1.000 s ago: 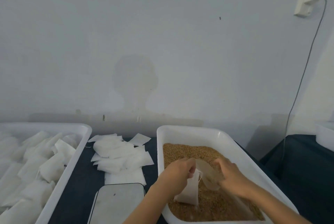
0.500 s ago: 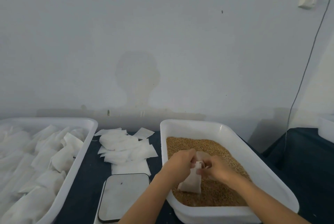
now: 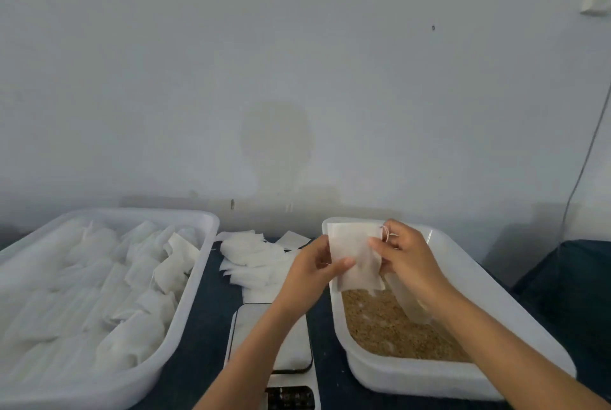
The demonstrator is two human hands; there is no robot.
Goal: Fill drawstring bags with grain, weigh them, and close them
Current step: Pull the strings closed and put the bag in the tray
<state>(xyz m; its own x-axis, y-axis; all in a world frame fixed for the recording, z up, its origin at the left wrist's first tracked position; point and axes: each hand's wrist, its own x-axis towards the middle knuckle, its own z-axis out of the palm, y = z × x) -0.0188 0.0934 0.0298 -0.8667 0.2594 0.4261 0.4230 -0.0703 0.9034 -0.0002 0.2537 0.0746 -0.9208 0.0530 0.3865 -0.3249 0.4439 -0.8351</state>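
nearest the camera is the flat white digital kitchen scale [image 3: 274, 348], sitting on the dark blue tablecloth [image 3: 208, 304] between the two tubs, nothing on its platform.

just past it the left hand [image 3: 315, 272] pinches the left edge of a small white fabric drawstring bag [image 3: 355, 257], thumb across the front. the right hand [image 3: 405, 256] pinches the right side up near the string end, fingers curled onto the fabric. so both hands are clamped on the bag, which hangs in the air over the near-left part of the white plastic tub of brown grain [image 3: 469, 373]. there's also a pale translucent scoop-like thing [image 3: 410, 304] tucked under the right palm, can't tell exactly what it is.

left side has a big white plastic tray of white bags [image 3: 185, 294], and further back a loose pile of flat empty white bags [image 3: 254, 261] lies on the cloth.

what could go wrong, imo: can't tell how full the bag is or whether the mouth is drawn. if the mouth's still loose and the bag tips on the way left to the scale, grain [image 3: 390, 323] spills onto the cloth or the platform and the reading's off. tugging the thin string too hard might also bunch it unevenly or snap it.
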